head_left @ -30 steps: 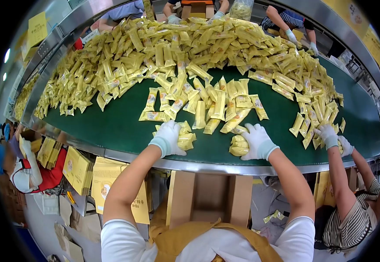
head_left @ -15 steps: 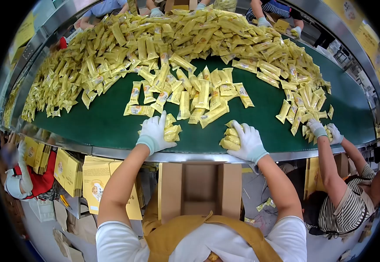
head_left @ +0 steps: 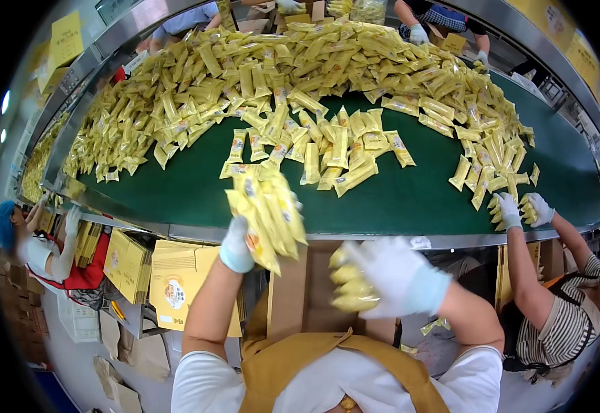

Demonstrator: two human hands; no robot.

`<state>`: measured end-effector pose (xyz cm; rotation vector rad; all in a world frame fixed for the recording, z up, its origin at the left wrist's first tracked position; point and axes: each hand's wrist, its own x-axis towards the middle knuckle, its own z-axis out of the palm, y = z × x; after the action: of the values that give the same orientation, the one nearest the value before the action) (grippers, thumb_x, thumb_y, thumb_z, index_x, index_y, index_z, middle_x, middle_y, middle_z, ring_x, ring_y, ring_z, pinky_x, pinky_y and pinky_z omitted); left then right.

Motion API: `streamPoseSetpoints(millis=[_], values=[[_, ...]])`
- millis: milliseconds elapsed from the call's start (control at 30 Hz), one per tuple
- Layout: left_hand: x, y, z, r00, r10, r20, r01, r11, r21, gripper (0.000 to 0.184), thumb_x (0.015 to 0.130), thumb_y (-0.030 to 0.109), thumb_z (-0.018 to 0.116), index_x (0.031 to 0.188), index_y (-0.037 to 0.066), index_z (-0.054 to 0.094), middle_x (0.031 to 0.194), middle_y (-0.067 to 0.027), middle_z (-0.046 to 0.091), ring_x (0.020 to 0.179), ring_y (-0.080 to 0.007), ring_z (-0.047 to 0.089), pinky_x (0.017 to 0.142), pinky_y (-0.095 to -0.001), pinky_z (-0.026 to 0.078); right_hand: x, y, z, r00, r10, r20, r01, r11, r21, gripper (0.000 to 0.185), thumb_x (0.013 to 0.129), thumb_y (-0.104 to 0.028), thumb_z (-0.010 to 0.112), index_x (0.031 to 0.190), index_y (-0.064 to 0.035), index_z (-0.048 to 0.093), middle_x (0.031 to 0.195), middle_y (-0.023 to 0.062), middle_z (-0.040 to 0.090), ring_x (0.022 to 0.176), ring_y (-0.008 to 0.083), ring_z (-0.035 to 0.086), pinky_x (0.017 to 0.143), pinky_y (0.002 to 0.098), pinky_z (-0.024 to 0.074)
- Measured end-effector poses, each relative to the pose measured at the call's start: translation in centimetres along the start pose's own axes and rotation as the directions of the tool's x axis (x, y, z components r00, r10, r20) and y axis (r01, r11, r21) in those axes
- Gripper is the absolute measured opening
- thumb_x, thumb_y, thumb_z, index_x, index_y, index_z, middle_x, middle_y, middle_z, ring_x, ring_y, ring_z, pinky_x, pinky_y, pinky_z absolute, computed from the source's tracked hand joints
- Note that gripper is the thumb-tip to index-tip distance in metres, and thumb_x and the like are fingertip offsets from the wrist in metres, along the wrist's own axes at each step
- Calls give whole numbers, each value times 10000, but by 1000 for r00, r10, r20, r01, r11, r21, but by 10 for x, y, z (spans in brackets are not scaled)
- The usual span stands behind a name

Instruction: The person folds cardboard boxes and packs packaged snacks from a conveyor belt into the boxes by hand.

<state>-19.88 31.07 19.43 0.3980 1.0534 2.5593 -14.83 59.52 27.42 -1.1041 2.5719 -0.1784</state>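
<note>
My left hand [head_left: 236, 241], in a white glove, grips a bundle of several yellow snack packets [head_left: 267, 217], raised off the belt and tilted upright. My right hand [head_left: 400, 275], gloved and a little blurred, is closed on another stack of yellow packets [head_left: 352, 281]. That stack hangs over an open cardboard box [head_left: 324, 316] between my arms, below the belt's edge. More loose yellow packets [head_left: 338, 148] lie on the green conveyor belt [head_left: 197, 186] just beyond my hands.
A large heap of packets [head_left: 176, 96] covers the belt's far side. The metal belt rim [head_left: 183, 233] runs across in front of me. Folded yellow cartons [head_left: 183, 282] stand at left. A co-worker's gloved hands [head_left: 520, 210] handle packets at right; other people work opposite and far left.
Both hands have lifted their packets off the belt and drawn back toward me. The right one has swung inward over the box. The whole view has shifted slightly.
</note>
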Motion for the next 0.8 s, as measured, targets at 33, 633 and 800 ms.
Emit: streamPoseSetpoints(millis=[33,633,800], values=[[1,-5,13,997,-40,61,41,999,-14,1022,823,671,678,1537,56,283,1297,-159,555,1228,-320,546,1072,-472,457,9,-17,18,999,-17,50,23,991,-133,983,663,-437,818,1426,28,409,1056,128,603,963,296,618,826,429,453],[-27,-110,44,872,6,490,-396,-579,712,784,672,264,769,1333,-60,499,1150,-186,526,1093,-364,520,978,-515,405,54,-44,179,894,-71,442,-49,966,254,853,769,-459,766,1464,-84,445,1427,155,530,1314,333,508,1091,400,413],[-26,-115,51,924,-93,371,-332,-676,658,883,670,325,794,1401,-28,446,1114,-171,523,1080,-338,517,986,-506,382,56,-50,192,862,70,501,-146,983,113,761,824,-344,723,1484,-117,421,1363,122,604,1176,303,634,951,397,510]])
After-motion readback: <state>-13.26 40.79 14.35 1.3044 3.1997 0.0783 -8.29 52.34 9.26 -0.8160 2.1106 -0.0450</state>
